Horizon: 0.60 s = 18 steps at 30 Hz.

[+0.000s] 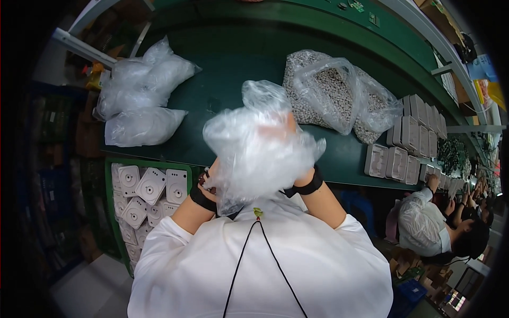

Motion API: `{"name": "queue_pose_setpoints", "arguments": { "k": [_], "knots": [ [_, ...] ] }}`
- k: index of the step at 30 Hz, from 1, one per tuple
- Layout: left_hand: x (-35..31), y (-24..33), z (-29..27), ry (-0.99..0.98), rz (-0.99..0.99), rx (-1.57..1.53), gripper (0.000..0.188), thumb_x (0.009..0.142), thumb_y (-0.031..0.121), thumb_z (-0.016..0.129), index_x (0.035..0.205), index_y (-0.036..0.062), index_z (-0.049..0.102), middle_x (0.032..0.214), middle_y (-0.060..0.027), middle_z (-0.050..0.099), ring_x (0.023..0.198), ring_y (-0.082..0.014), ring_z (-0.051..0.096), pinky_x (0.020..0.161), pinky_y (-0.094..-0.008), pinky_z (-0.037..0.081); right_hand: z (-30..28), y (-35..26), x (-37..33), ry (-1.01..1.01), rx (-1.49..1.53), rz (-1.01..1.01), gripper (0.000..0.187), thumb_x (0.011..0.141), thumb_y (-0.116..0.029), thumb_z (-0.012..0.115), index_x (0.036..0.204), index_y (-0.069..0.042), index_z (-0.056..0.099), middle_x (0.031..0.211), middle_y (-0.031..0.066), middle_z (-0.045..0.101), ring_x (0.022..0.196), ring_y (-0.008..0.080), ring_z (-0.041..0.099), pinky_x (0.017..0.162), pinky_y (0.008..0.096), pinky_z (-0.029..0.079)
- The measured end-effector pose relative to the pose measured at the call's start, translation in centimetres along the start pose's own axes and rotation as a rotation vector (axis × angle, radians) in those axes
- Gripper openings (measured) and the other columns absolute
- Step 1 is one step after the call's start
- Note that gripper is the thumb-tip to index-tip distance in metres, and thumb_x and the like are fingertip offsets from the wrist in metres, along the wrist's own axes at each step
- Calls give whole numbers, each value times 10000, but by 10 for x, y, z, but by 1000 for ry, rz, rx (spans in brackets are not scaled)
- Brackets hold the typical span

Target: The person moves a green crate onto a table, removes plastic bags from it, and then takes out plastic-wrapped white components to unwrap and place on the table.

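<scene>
A crumpled clear plastic bag (254,153), blurred by motion, is up in front of my chest over the table's near edge. Skin of my right hand (283,126) shows dimly through and beside its upper part, gripping the film; the separate fingers are smeared. My left hand is hidden behind the plastic, with only the wrist and its black band (202,200) showing below. Another black band (313,183) circles my right wrist. Whether anything lies inside the bag cannot be made out.
Filled clear bags (143,85) lie left on the green table (199,114). Bags of small beige pieces (323,90) lie at right, beside grey trays (389,159). A green crate (110,204) holds white square parts (151,185). A co-worker (424,222) sits far right.
</scene>
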<state>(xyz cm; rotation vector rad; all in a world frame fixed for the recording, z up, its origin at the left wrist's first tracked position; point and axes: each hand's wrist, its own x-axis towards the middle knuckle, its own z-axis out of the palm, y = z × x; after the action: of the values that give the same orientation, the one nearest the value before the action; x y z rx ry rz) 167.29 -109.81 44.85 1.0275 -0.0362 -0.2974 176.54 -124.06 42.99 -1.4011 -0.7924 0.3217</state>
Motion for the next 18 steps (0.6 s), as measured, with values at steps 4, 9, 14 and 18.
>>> {"name": "queue_pose_setpoints", "arguments": {
  "k": [4, 9, 14, 18],
  "knots": [
    [-16, 0, 1, -129, 8, -812, 431, 854, 134, 448, 1249, 39, 302, 1219, -89, 399, 1082, -180, 427, 908, -294, 368, -4, -30, 4, -97, -215, -86, 400, 776, -215, 573, 1096, -15, 440, 1080, 151, 475, 938, 264, 500, 789, 358, 410],
    [-17, 33, 40, 162, -112, 581, 429, 870, 183, 419, 1254, 41, 290, 1237, -99, 384, 1100, -193, 414, 904, -309, 379, -11, -36, -6, -123, -302, -147, 420, 703, -188, 654, 1034, -9, 466, 1015, 179, 502, 810, 309, 553, 690, 372, 455],
    [-15, -3, 44, 380, 245, 869, 455, 858, 239, 435, 1247, 45, 302, 1244, -111, 379, 1118, -204, 398, 918, -331, 363, -6, 0, -35, -201, -165, -41, 510, 650, -141, 681, 1073, -11, 429, 1091, 188, 444, 771, 341, 554, 692, 365, 458],
    [1, -22, 22, 579, 396, 1454, 477, 847, 279, 450, 1240, 46, 313, 1246, -120, 378, 1128, -211, 390, 925, -345, 352, -13, -38, -31, -167, -316, -295, 645, 743, -339, 602, 1217, -31, 291, 1224, 153, 336, 1062, 283, 427, 858, 370, 371]
  ]
}}
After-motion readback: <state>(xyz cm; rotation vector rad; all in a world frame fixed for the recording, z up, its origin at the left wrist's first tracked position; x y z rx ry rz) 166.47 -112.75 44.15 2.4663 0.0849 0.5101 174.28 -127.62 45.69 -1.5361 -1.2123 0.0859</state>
